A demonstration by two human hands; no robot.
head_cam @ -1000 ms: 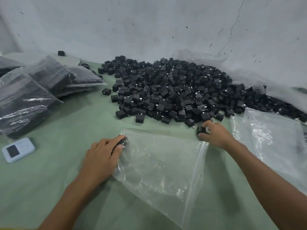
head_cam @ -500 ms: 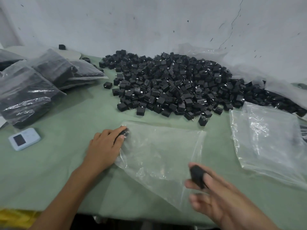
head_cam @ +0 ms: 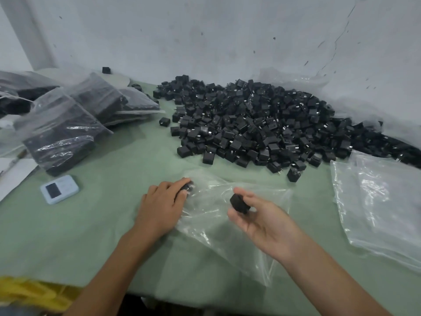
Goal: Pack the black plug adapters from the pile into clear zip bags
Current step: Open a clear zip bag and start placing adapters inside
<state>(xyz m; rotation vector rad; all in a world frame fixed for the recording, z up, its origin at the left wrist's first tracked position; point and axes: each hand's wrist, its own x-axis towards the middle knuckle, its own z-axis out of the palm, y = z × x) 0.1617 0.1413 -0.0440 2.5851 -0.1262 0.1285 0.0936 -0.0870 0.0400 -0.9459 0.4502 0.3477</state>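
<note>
A large pile of black plug adapters covers the far middle and right of the green table. A clear zip bag lies flat in front of me. My left hand rests on the bag's left corner, fingers closed over a black adapter there. My right hand hovers palm-up over the bag, pinching one black adapter between thumb and fingertips. One loose adapter stands just in front of the pile.
Filled bags of adapters are stacked at the left. A small pale-blue device lies near them. More empty clear bags lie at the right. The table's near edge runs just below my forearms, with something yellow beneath.
My right hand picked an adapter at the pile's edge, pulled back toward me, and now holds it above the bag. The left hand has stayed on the bag's corner.
</note>
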